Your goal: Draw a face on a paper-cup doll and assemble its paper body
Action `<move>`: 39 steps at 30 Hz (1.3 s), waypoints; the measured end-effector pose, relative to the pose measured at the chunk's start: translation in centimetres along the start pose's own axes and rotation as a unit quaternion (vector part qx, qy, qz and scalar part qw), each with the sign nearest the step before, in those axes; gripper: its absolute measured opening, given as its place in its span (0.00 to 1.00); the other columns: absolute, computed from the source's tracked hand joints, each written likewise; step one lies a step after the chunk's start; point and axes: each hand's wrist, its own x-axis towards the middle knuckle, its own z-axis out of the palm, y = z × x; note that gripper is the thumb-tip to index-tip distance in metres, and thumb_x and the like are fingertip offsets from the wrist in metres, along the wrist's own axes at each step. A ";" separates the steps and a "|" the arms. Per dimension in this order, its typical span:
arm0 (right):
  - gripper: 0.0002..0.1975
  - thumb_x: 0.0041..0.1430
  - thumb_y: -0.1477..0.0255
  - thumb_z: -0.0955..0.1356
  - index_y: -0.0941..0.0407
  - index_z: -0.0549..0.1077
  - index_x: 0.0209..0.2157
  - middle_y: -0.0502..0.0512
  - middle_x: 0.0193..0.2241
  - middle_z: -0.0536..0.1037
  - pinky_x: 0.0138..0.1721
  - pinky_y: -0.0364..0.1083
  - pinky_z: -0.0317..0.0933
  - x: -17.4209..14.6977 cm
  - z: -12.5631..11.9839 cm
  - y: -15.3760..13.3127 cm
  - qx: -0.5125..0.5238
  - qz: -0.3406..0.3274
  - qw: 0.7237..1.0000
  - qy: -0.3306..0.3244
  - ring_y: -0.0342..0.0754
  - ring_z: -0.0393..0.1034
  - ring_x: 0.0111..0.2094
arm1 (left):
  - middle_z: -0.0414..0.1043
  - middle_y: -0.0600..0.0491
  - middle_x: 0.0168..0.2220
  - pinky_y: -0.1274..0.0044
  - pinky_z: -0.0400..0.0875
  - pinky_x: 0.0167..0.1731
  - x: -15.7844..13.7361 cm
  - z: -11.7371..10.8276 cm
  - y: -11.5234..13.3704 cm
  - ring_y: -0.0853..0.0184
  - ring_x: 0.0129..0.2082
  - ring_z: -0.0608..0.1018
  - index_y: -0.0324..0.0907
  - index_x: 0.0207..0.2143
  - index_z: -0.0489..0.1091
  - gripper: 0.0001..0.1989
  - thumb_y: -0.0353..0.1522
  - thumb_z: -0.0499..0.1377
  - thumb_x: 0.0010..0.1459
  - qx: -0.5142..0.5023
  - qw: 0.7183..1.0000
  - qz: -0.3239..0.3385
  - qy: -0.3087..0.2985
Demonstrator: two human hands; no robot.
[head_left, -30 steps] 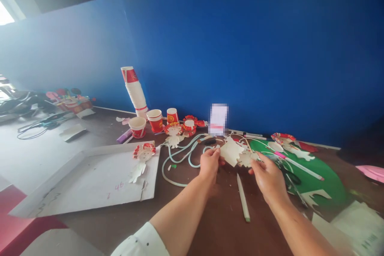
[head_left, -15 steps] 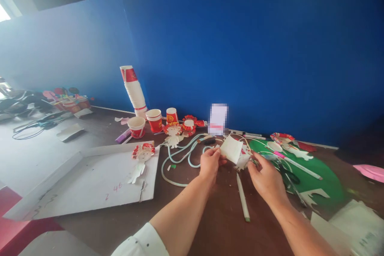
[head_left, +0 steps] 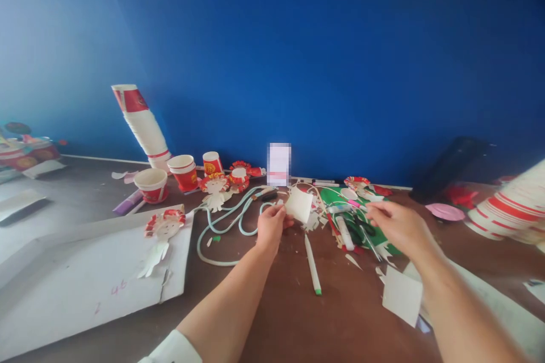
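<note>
My left hand pinches a small cream paper square by its left edge, above the table. Over the right side of the clutter, my right hand has its thumb and fingers closed around a pink-and-white marker; much of the marker is hidden by the fingers. Below that hand lie scissors with dark handles, a white tube and a green sheet. A white marker with a green end rests on the table between my forearms.
At left stand a leaning paper cup stack and red-and-white cups. A white box lid holds a paper-cup figure. A pale blue cord loops behind my left hand. More stacked cups lean at right. A blue partition stands behind.
The view has turned right. My right hand has left the paper near my left hand and moved right to the pink-and-white marker. My left hand still holds the paper square.
</note>
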 end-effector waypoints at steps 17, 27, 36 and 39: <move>0.12 0.47 0.60 0.66 0.49 0.77 0.31 0.54 0.32 0.83 0.23 0.46 0.57 -0.4 4.5 5.5 -0.142 -0.006 0.990 0.019 0.53 0.75 0.27 | 0.74 0.50 0.25 0.81 0.76 0.24 -0.5 0.0 0.2 0.71 0.23 0.78 0.33 0.33 0.75 0.03 0.23 0.63 0.54 0.032 0.999 -0.003 -0.002; 0.28 0.52 0.61 0.63 0.55 0.69 0.54 0.53 0.29 0.78 0.32 0.47 0.63 -3.8 4.3 0.5 0.058 -0.102 0.986 0.114 0.48 0.71 0.24 | 0.75 0.49 0.26 0.82 0.75 0.23 -0.9 0.0 0.1 0.70 0.23 0.78 0.33 0.32 0.76 0.04 0.25 0.65 0.51 0.033 0.999 0.011 -0.016; 0.22 0.54 0.61 0.61 0.52 0.77 0.45 0.53 0.29 0.79 0.34 0.48 0.65 -4.2 5.7 0.8 0.076 -0.139 0.985 0.065 0.49 0.73 0.28 | 0.76 0.48 0.29 0.82 0.75 0.24 -1.6 0.3 0.9 0.71 0.24 0.78 0.33 0.32 0.75 0.04 0.22 0.64 0.51 -0.030 0.999 -0.020 -0.017; 0.21 0.54 0.59 0.62 0.52 0.78 0.43 0.53 0.31 0.80 0.36 0.49 0.66 -4.0 6.1 1.2 0.078 -0.143 0.985 0.063 0.49 0.73 0.29 | 0.75 0.48 0.29 0.83 0.74 0.24 -1.7 0.3 1.0 0.71 0.25 0.78 0.33 0.32 0.74 0.04 0.22 0.64 0.51 -0.057 0.997 -0.031 -0.030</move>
